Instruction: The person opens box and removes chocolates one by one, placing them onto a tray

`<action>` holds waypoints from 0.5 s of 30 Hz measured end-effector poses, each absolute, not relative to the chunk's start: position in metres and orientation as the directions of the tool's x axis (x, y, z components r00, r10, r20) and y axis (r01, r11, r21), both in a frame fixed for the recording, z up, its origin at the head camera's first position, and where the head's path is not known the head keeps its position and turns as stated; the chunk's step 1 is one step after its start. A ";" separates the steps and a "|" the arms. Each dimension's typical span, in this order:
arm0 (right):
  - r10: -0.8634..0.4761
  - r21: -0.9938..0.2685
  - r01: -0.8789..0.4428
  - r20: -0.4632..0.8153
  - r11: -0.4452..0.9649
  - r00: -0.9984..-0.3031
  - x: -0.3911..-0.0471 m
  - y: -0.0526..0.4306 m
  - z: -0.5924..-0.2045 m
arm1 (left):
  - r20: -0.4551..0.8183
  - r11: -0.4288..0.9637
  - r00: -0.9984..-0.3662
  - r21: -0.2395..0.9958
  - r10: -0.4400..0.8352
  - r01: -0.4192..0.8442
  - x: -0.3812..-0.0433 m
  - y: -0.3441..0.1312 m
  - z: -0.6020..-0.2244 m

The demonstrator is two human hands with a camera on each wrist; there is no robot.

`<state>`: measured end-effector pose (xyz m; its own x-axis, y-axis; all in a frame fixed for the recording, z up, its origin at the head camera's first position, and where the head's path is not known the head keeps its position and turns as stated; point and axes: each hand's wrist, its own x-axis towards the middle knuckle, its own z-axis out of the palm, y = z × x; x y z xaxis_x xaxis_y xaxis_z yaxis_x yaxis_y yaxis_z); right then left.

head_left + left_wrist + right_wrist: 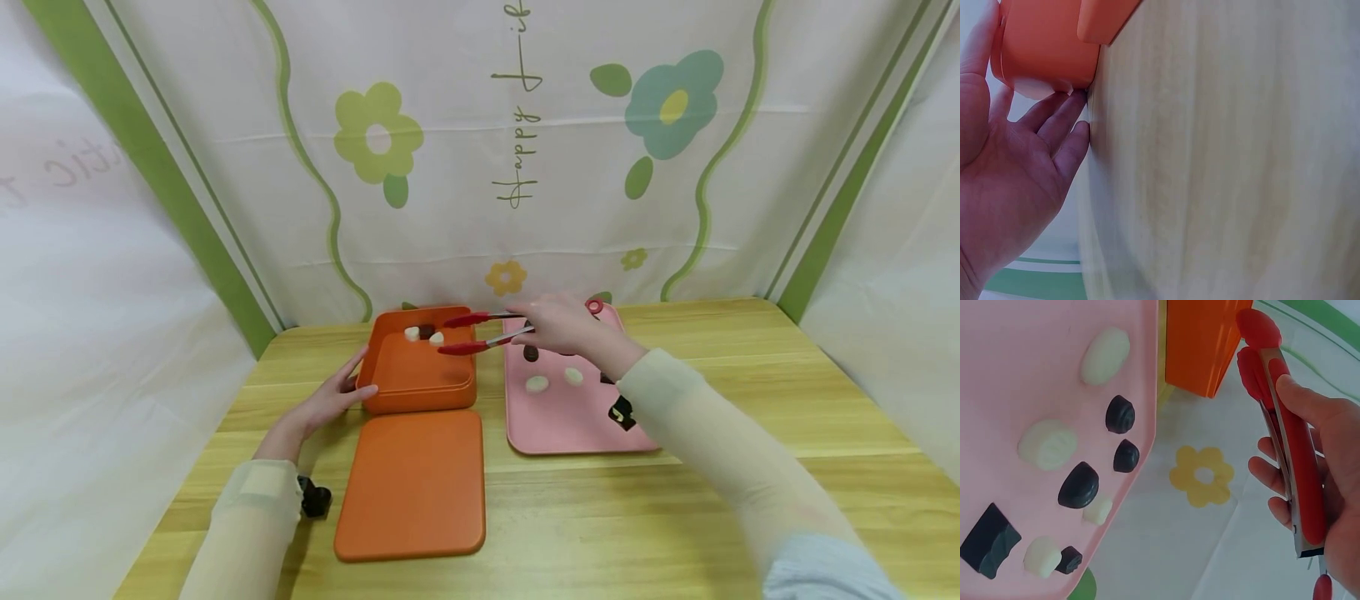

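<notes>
My left hand (330,404) rests against the left side of an open orange box (420,375), thumb at its near corner. In the left wrist view its fingers (1063,122) lie relaxed along the box's outer wall (1047,50). With my right hand (558,325) I hold red-tipped metal tongs (468,347) over the box's right side. Their tips stand apart with nothing between them. Inside the box, near the back, lie a dark chocolate piece (427,331) and two white pieces (437,339). The right wrist view shows my thumb along the tongs' red handle (1300,462).
A pink tray (558,429) right of the box bears several dark chocolates (1079,485) and white ones (1047,445), partly hidden by my right arm in the head view. The orange lid (412,487) lies flat before the box. A printed curtain (450,208) hangs behind the wooden table (570,525).
</notes>
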<state>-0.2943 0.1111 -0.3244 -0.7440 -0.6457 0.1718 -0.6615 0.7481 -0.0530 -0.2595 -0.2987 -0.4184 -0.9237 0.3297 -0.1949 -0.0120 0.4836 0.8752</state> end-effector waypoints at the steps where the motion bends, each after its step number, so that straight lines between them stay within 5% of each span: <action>1: -0.644 -0.049 -0.658 0.161 0.752 -0.748 -0.295 0.109 -0.324 | -0.195 0.486 -0.924 0.874 0.329 -0.012 -0.259 -0.299 -0.418; 15: -0.627 0.040 -0.627 0.118 0.778 -0.770 -0.316 0.081 -0.332 | -0.198 0.486 -0.922 0.874 0.333 -0.012 -0.260 -0.298 -0.420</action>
